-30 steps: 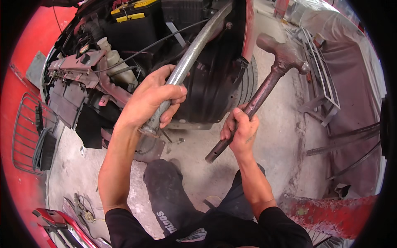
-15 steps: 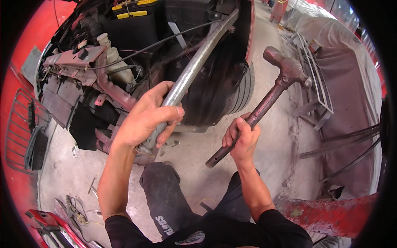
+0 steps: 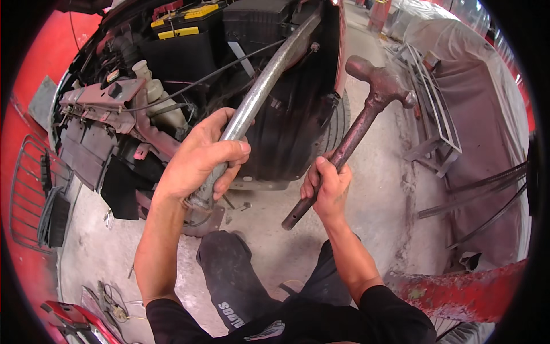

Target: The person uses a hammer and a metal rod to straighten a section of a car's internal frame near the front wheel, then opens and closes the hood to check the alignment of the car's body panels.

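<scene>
My left hand [image 3: 197,163] is wrapped round a long grey metal bar [image 3: 252,106], its thumb lying across the top. The bar slants up and away from me, and its far end reaches the upper edge of the car's front side, by the fender; I cannot tell exactly what it touches there. In my right hand [image 3: 329,189] is a ball-peen hammer [image 3: 356,133] with a dark, worn metal handle. Its head is raised to the right of the bar, apart from the car. The fingers are closed round the lower handle, whose end sticks out below.
The car's opened front shows a black battery with yellow trim [image 3: 189,26], a whitish reservoir [image 3: 166,109] and a tyre [image 3: 338,126]. A metal frame [image 3: 429,114] stands at right beside draped sheeting [image 3: 475,126]. A red beam [image 3: 464,289] is near my right elbow. Wires [image 3: 109,301] lie lower left.
The hammer and my right hand have shifted a little to the left. My left hand and the bar have moved slightly left in the picture, while both grips stay the same.
</scene>
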Motion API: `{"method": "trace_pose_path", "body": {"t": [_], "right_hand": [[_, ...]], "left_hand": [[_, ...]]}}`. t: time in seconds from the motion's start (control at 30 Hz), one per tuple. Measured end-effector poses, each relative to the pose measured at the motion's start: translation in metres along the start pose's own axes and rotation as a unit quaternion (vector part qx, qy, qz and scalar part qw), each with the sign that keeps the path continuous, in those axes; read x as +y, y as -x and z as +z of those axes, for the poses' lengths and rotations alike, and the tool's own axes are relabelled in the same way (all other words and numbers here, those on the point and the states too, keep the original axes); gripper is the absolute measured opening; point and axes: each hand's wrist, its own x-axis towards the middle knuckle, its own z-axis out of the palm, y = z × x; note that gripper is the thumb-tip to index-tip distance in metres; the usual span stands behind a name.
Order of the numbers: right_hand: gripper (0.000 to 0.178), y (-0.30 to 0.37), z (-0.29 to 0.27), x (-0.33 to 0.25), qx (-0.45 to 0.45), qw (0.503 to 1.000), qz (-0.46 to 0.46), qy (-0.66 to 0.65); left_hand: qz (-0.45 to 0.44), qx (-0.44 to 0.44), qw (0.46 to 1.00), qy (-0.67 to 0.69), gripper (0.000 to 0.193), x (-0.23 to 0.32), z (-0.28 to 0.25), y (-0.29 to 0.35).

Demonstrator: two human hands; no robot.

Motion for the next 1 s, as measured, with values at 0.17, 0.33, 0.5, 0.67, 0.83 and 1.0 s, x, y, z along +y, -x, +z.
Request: {"method": "trace_pose_path", "body": {"t": [0.17,0.33,0.5,0.67,0.83,1.0], "right_hand": [[0.014,-0.006,0.007,0.001,-0.019,1.000,-0.004,0.007],[0.015,-0.004,0.008,0.004,-0.023,1.000,0.006,0.015],[0.014,-0.001,0.008,0.006,-0.040,0.999,0.021,-0.013],[0.013,0.000,0.009,0.007,-0.048,0.998,0.026,-0.028],[0.014,0.004,0.009,0.005,-0.048,0.997,0.029,-0.052],[0.017,0.004,0.008,0.001,-0.058,0.994,0.048,-0.078]], "left_hand": [[-0.002,-0.005,1.000,-0.010,0.051,0.010,-0.001,0.007],[-0.015,0.021,1.000,-0.017,0.052,0.012,0.002,0.027],[-0.022,0.039,0.999,-0.028,0.052,0.020,0.006,0.032],[-0.026,0.045,0.997,-0.060,0.051,0.030,0.014,0.030],[-0.017,0.038,0.999,0.011,0.047,0.031,0.020,0.024],[-0.025,0.023,0.995,0.095,0.047,0.012,0.034,0.009]]}}
